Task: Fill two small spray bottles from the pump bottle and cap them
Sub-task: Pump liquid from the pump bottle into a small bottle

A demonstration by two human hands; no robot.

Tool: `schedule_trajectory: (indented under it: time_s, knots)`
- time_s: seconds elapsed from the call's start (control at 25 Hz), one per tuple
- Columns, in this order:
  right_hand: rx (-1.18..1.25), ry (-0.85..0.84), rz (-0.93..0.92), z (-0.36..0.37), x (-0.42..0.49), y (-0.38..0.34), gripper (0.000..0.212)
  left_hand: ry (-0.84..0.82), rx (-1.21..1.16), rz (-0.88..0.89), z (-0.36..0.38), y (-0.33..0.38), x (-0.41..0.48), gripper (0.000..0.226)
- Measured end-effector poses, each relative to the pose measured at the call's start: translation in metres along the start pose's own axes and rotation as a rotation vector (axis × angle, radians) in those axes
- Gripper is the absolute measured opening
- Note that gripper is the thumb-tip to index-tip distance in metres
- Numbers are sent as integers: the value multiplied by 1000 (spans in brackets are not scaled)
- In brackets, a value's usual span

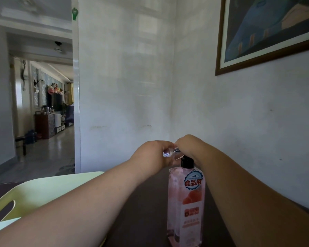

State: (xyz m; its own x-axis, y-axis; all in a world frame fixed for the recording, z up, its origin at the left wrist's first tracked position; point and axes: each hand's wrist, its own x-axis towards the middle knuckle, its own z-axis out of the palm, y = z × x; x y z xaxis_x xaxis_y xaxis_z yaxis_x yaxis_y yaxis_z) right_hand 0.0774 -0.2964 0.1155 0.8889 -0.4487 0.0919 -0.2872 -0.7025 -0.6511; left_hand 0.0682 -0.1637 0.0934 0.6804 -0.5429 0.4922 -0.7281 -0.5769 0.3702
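A tall pink pump bottle with a black collar and a blue-and-red label stands on the dark table, near the front. Just above and behind its top, my left hand grips a small clear spray bottle, held roughly sideways. Its silver neck points right toward my right hand, whose fingers curl round the silver top end of the small bottle. Both hands meet over the pump head, which they hide. No second small bottle is in view.
A pale yellow-green tray with a handle slot lies at the left on the table. White walls stand close behind and to the right, with a framed picture up high. A doorway at left opens onto another room.
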Motion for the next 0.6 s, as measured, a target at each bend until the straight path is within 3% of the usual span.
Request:
schedule_trajectory:
  time_s: [0.12,0.2,0.36,0.6]
  knots:
    - [57,-51,-27,-3,-7,-3,27,-14,19,-10,-3,3,-1,47]
    - [160,-78,-30,-11,-13,-7,14,-12,26,-11,-6,5,0,49]
    - [208,-67,-27,-22,-25,-15,26,5,26,-8,-13,11,3,51]
    - [236,-28,-4,-16,-22,-12,27,37,-27,-14,-7,5,1,43]
